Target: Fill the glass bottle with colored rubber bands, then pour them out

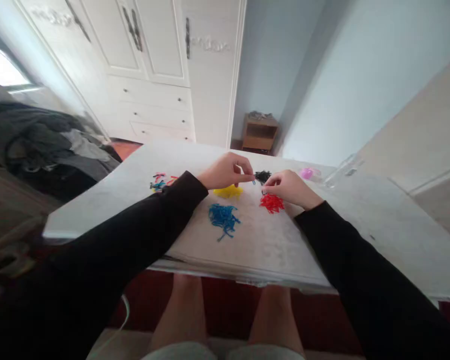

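My left hand reaches over the yellow pile, thumb and forefinger pinched on a small blue band-like piece. Just above the red pile, my right hand is closed with its fingertips on a small dark piece, partly hidden by the fingers. A pile of black pieces lies between and beyond the hands. Nearer to me is a pile of blue pieces. Left of my left wrist, a mixed-colour pile is partly covered by my sleeve. The exact kind of these thin pieces is too small to tell.
All the piles lie on a white table. Toward its right rear are a pink item and a clear plastic container. A heap of dark clothes is at left. Behind stand a white wardrobe and a small wooden cabinet.
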The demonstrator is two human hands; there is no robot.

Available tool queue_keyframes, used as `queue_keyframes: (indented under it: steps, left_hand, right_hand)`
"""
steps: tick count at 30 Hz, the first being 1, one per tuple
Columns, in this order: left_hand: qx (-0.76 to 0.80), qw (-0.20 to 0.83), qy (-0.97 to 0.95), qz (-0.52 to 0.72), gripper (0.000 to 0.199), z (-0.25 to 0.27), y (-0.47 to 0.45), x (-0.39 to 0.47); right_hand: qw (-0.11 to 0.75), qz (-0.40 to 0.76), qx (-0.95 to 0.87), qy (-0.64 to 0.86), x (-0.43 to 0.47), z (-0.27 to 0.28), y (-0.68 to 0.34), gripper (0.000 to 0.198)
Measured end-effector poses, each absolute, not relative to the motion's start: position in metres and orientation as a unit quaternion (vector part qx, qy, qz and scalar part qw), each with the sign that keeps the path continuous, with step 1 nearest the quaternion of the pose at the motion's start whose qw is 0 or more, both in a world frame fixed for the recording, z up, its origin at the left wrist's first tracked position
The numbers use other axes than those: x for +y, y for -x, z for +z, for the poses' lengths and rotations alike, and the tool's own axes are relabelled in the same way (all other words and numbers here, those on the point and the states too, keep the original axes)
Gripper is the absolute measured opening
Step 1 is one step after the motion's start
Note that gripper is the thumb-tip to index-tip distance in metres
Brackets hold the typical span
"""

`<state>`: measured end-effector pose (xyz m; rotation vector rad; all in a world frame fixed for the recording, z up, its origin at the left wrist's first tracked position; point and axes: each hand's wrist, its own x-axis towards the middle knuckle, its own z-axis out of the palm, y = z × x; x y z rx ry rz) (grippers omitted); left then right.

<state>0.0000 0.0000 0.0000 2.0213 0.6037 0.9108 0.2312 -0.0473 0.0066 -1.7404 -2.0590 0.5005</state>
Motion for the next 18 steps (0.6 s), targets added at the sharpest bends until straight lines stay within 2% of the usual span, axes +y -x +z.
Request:
queue_keyframes:
  steps: [5, 11, 18]
  left_hand:
    - [0.249, 0.411, -0.801, 0.358, 0.010, 0.001, 0.001, 0.001]
    - [0.253, 0.410, -0.801, 0.354, 0.012, -0.002, 0.002, 0.002]
    - [0.249, 0.405, -0.805, 0.354, 0.011, -0.001, 0.002, 0.000]
  right_hand:
    - [0.246, 0.174, -0.727, 0.617, -0.049, 0.003, -0.231, 0.010]
    - [0.361, 0.077, -0.690, 0.622, -0.037, 0.000, -0.234, 0.011]
    - [0.390, 0.063, -0.672, 0.626, -0.027, -0.008, -0.239, 0.013]
